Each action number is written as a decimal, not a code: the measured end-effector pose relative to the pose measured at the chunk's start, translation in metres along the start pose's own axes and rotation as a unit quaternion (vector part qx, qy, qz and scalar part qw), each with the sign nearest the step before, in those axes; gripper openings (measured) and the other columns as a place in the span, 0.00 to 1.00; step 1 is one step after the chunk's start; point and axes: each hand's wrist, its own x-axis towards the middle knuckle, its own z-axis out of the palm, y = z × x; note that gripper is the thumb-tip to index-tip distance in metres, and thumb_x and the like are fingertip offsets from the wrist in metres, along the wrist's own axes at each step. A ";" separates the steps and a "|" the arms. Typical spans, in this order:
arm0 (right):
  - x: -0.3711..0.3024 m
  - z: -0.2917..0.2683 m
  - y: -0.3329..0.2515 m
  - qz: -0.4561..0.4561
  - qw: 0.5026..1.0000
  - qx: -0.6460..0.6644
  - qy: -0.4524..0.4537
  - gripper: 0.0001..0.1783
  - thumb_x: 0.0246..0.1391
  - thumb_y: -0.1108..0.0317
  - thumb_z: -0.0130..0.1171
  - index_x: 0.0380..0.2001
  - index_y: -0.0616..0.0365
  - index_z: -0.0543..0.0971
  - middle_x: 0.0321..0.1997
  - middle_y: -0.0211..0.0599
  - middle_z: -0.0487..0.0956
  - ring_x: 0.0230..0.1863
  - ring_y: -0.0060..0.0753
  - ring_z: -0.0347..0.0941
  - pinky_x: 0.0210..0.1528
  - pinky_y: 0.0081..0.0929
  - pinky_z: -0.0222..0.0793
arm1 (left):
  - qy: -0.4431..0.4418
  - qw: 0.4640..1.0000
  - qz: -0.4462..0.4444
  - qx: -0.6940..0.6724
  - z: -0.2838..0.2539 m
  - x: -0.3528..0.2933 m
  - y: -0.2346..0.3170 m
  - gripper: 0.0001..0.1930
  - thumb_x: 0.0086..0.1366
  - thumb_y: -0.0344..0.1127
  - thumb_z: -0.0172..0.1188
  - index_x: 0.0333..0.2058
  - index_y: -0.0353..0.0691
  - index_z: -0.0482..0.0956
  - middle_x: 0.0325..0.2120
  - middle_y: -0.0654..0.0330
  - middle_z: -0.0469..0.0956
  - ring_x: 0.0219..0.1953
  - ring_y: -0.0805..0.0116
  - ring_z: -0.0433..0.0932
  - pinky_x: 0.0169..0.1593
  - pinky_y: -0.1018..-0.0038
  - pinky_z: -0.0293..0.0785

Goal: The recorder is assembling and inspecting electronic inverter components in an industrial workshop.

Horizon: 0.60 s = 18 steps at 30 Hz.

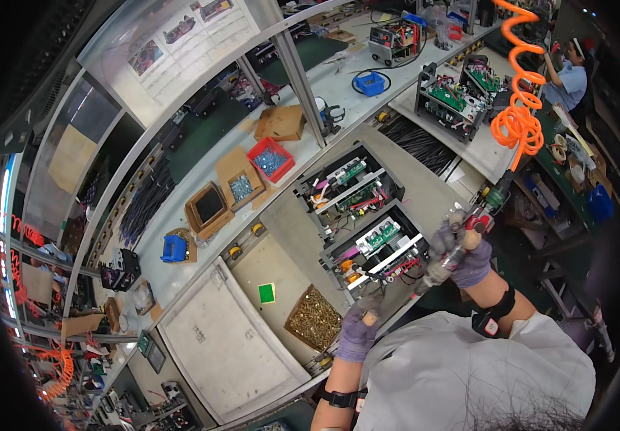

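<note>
My right hand [461, 253], in a purple-grey glove, is wrapped round a pneumatic screwdriver [435, 273] that hangs on an orange coiled hose [522, 126]. Its tip slants down toward my left hand [360, 332]. That hand, gloved too, has its fingers drawn together; whatever they hold is too small to make out. Just left of it sits a cardboard box of brass-coloured screws or similar small fasteners [314, 318]. Beyond both hands lies an open black machine chassis [376, 248] with green circuit boards and coloured wires. A second, similar chassis [349, 188] lies behind it.
On the long bench stand a red bin of screws [270, 159], cardboard boxes [281, 123] and blue bins [173, 248]. More open machines [453, 97] and a bundle of black cables [418, 147] lie farther right. A metal post [297, 72] rises at the bench. Another person [567, 82] is at far right.
</note>
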 end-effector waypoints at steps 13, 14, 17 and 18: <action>0.002 0.005 0.051 -0.001 1.000 0.020 -0.010 0.25 0.37 0.58 0.68 0.38 0.52 0.69 0.22 0.34 0.67 0.26 0.37 0.66 0.23 0.33 0.66 | 0.043 0.999 -0.007 0.030 0.017 0.004 -0.003 0.19 0.52 0.48 0.64 0.36 0.43 0.70 0.24 0.68 0.68 0.25 0.79 0.66 0.26 0.86 0.64; 0.001 0.004 0.053 -0.004 1.000 0.028 -0.010 0.26 0.37 0.57 0.68 0.38 0.52 0.68 0.23 0.34 0.67 0.26 0.37 0.66 0.23 0.33 0.68 | 0.046 0.998 -0.025 0.025 0.017 0.004 -0.001 0.19 0.52 0.47 0.64 0.36 0.42 0.70 0.24 0.68 0.68 0.25 0.79 0.66 0.26 0.86 0.64; 0.001 0.003 0.053 0.004 0.999 0.033 -0.020 0.27 0.37 0.56 0.69 0.37 0.53 0.67 0.23 0.34 0.67 0.27 0.37 0.67 0.24 0.34 0.70 | 0.061 0.997 -0.050 0.019 0.019 0.003 0.002 0.20 0.51 0.47 0.64 0.36 0.40 0.70 0.24 0.68 0.68 0.24 0.79 0.66 0.25 0.86 0.64; 0.001 0.003 0.052 0.004 0.998 0.032 -0.046 0.27 0.37 0.56 0.69 0.36 0.53 0.66 0.24 0.34 0.68 0.28 0.37 0.68 0.25 0.34 0.71 | 0.074 0.995 -0.062 0.013 0.021 0.004 0.003 0.21 0.51 0.47 0.65 0.35 0.40 0.70 0.24 0.67 0.68 0.23 0.79 0.65 0.24 0.87 0.64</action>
